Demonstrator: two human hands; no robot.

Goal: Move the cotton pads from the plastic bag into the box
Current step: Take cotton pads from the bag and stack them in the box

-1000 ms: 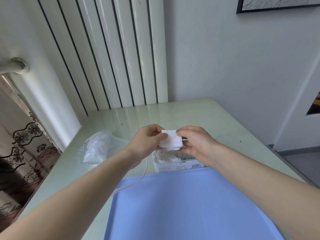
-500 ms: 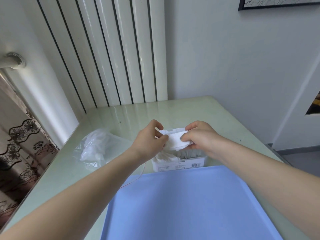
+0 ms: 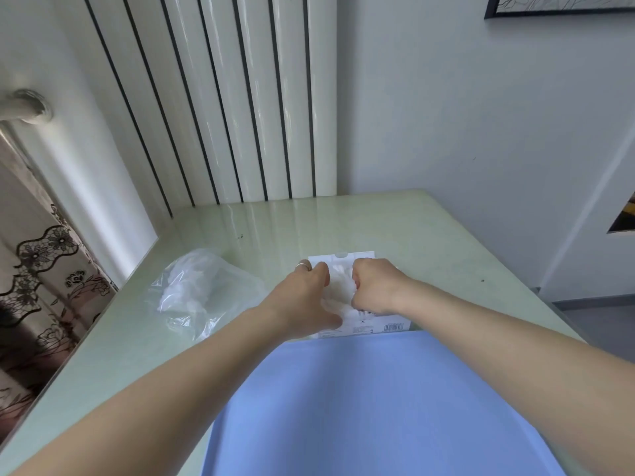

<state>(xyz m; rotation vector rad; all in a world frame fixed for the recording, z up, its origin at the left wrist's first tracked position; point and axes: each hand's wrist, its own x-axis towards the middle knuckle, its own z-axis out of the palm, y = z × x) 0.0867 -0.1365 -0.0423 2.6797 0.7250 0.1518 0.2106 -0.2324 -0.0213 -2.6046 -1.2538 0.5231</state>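
near the left edge of the pale green glossy tabletop (image 3: pixel 429 235) i see the crumpled clear plastic bag (image 3: pixel 202 293), white pads still inside. my left hand (image 3: pixel 302 300) and right hand (image 3: pixel 374 290) are both curled onto the white cotton pads (image 3: pixel 338 290), pressing them down into the small white open box (image 3: pixel 378 326) at the far edge of the flat blue mat (image 3: pixel 378 407). i judge this the packing step; next i should let go and reach left for more pads.
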